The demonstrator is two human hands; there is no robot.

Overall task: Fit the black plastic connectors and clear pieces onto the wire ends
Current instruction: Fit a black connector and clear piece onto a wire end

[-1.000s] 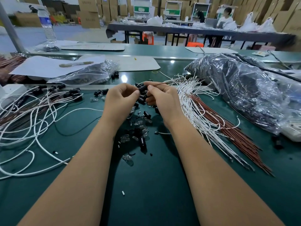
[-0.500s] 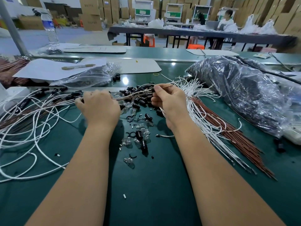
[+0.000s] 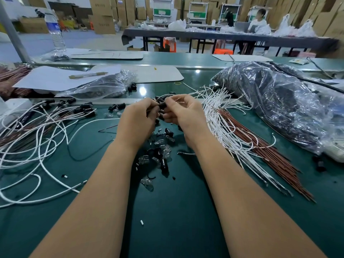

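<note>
Left hand (image 3: 136, 121): I am pinching a thin wire end.
Right hand (image 3: 183, 113): I am gripping a black connector (image 3: 162, 105).
Loose pieces (image 3: 160, 153): lying below my wrists.

Wires (image 3: 42, 131) are crowding the left, bag (image 3: 279, 108) is blocking the right; bare bench (image 3: 176, 220) is lying open near.

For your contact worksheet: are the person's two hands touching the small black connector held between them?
Touching. The head view shows the left hand and right hand both pinching the black connector with their fingertips, no gap visible.
</note>
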